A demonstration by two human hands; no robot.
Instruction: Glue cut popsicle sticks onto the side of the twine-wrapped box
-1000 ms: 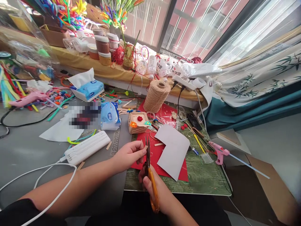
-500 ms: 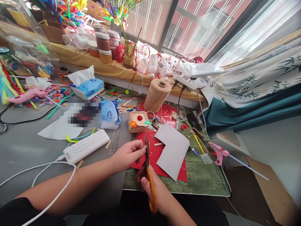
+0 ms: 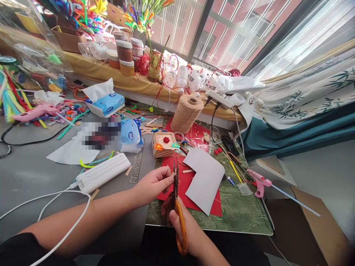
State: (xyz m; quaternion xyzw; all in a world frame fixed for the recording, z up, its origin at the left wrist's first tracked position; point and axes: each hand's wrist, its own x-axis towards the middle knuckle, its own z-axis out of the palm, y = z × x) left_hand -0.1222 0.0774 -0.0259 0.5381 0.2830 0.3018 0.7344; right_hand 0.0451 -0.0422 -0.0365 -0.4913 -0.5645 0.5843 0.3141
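My right hand [image 3: 184, 229] is closed round the orange handles of a pair of scissors [image 3: 179, 218], its blades pointing away from me. Pinched in my left hand [image 3: 156, 181] is a small piece of wooden stick [image 3: 173, 174], which meets the scissor blades. Whether the blades grip it I cannot tell. Below both hands lies a red sheet [image 3: 181, 188] with a cut white paper [image 3: 208, 177] on it. Just beyond stands a small box of wooden sticks [image 3: 163, 145] with a red rose and orange and teal flowers on it.
A twine spool [image 3: 187, 113] stands behind the box. On the left are a white power strip [image 3: 103, 171], a clear stencil ruler [image 3: 135, 166], wet wipes [image 3: 130, 135] and a tissue pack [image 3: 107, 101]. A pink glue gun [image 3: 260, 183] lies at the right edge; a white cable [image 3: 85, 214] loops over my left arm.
The view has shifted slightly, so most things sit a little lower and to the right. Both hands keep their hold on the scissors and the stick piece.
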